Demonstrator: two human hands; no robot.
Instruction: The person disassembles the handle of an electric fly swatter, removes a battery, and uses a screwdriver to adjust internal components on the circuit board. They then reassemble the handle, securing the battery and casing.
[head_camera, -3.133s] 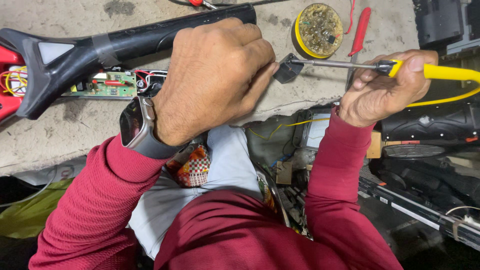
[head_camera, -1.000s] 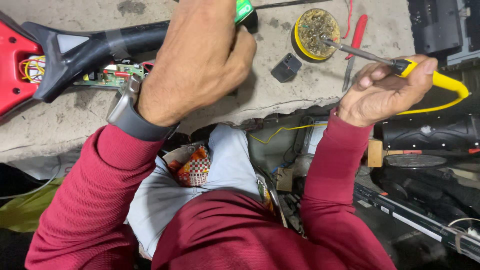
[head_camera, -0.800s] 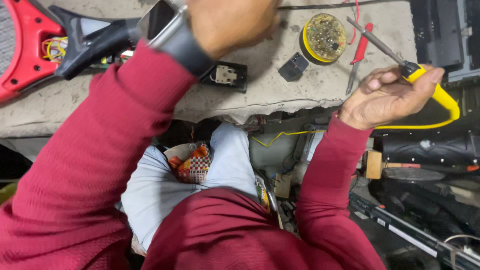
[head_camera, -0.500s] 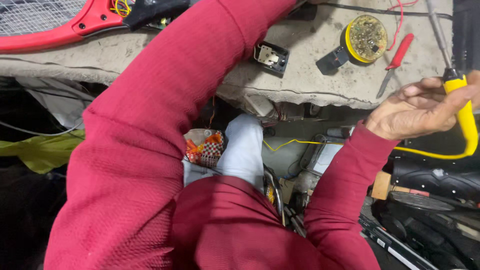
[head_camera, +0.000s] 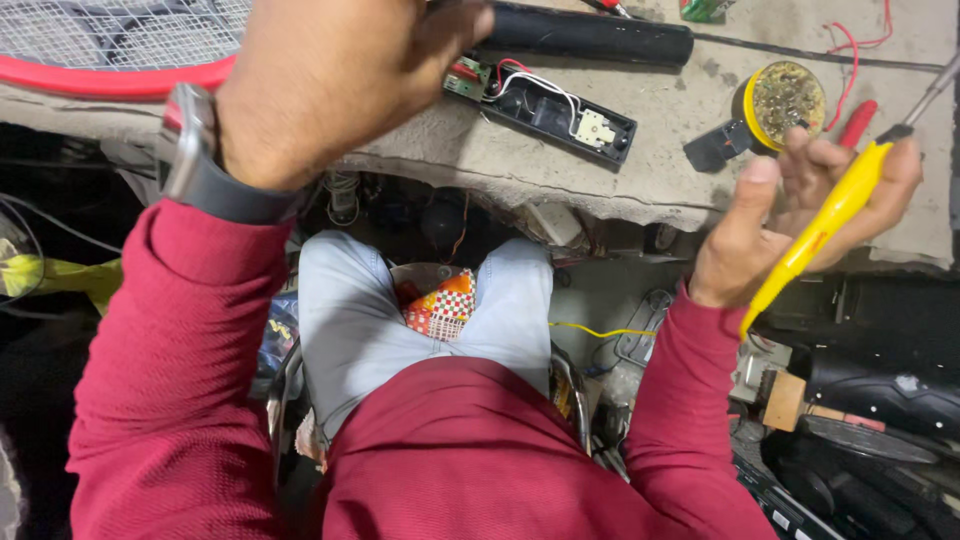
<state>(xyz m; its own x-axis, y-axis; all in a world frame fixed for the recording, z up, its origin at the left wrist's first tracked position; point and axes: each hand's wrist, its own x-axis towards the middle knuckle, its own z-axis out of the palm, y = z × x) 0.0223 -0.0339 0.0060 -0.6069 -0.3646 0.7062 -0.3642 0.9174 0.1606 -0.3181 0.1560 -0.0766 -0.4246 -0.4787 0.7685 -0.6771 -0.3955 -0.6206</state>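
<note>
- Sitting close against the near edge of the desk (head_camera: 600, 190), the person wears a dark red sweater (head_camera: 470, 450) and pale jeans (head_camera: 350, 320), with a chequered cloth (head_camera: 440, 300) showing between the knees.
- At the right, the right hand (head_camera: 790, 220) is raised just off the near edge of the desk, its fingers curled loosely around the yellow handle of a soldering iron (head_camera: 830, 215); the iron's metal shaft slants up toward the far right corner and runs out of view.
- At the left, the left hand (head_camera: 330, 80) is lifted above the desk, close to the camera, with a dark watch (head_camera: 200, 150) on the wrist. Its fingers bend inward and reach past the top of the frame; I cannot tell whether they hold anything.
- On the desk just beyond the near edge lies an opened black casing (head_camera: 560, 115) with a small green circuit board and red and white wires, near the left hand's fingertips.
- Right of it stands a round yellow tin (head_camera: 785, 100) of dull paste, with a small black block (head_camera: 715, 150) touching its left side and a red-handled tool (head_camera: 858, 120) just beside its right.
- Farther back, a black tube-shaped handle (head_camera: 590, 35) lies along the desk.
- At the far left corner rests a red-rimmed mesh racket head (head_camera: 110, 45).
</note>
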